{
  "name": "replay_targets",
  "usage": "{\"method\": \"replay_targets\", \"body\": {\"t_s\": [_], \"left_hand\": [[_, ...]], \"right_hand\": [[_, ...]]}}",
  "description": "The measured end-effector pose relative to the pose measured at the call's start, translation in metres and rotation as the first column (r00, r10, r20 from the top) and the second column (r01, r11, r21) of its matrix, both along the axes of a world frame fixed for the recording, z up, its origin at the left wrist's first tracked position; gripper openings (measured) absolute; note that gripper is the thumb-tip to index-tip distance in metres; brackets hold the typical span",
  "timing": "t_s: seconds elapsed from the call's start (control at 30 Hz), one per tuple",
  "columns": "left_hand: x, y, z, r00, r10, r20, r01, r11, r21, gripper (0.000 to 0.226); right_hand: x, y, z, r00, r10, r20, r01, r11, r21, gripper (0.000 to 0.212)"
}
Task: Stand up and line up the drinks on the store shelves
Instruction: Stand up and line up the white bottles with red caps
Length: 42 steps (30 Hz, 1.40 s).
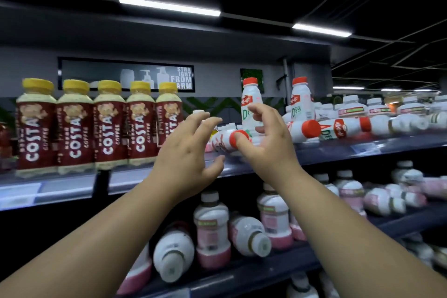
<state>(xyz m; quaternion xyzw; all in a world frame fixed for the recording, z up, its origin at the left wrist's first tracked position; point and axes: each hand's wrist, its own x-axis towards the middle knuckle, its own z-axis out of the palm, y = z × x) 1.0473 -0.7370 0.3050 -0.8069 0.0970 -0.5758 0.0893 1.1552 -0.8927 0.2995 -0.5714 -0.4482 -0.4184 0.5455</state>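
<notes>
Store aisle, dark ceiling, strip lights (169, 6) on, sign (125, 74) on the back wall. Top shelf (338, 152): five Costa bottles (75, 128) upright in a tidy row on the left. To the right it's a mess of white red-capped bottles: one upright bottle (250, 97), a second upright (300, 99) further right, and more tipped over around and behind them. Fallen bottle (221, 141) lies on its side near the shelf front, just right of the Costa row, red cap toward the camera, between the two hands. Left hand (186, 152) is raised just left of it, fingers spread and nearly straight, thumb out, holding nothing; can't tell if the fingertips touch it. Right hand (268, 138) is just right of it, fingers loosely curved and apart, in front of the upright bottle, not wrapped round anything. Its thumb lies against the fallen bottle's cap. Lower shelf (278, 271): pink bottles (211, 225), some standing, several on their sides. Frame is motion-blurred, small labels unreadable.
</notes>
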Motion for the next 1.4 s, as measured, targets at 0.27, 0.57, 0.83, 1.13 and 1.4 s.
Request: {"method": "replay_targets", "body": {"t_s": [0.27,0.57,0.83,1.13,1.4], "left_hand": [[0.060,-0.039,0.005,0.969,0.124,-0.214,-0.176,0.953,-0.245,0.069],[0.072,-0.044,0.012,0.989,0.073,-0.129,-0.122,0.896,-0.427,0.044],[0.049,-0.061,0.052,0.990,-0.135,0.034,0.124,0.748,-0.652,0.028],[0.037,-0.059,0.075,0.978,-0.196,0.073,0.196,0.734,-0.650,0.034],[0.060,-0.021,0.044,0.868,-0.445,-0.219,0.099,0.589,-0.802,0.092]], "right_hand": [[0.061,-0.030,-0.014,0.991,0.068,-0.120,-0.096,0.963,-0.252,0.060],[0.083,-0.025,-0.006,0.967,0.203,-0.153,-0.243,0.915,-0.322,0.062],[0.077,-0.001,0.026,0.957,0.231,-0.177,-0.282,0.888,-0.364,0.066],[0.065,0.032,0.035,0.981,0.128,-0.142,-0.165,0.942,-0.293,0.038],[0.061,0.046,0.049,0.958,0.080,-0.275,-0.144,0.965,-0.220,0.038]]}}
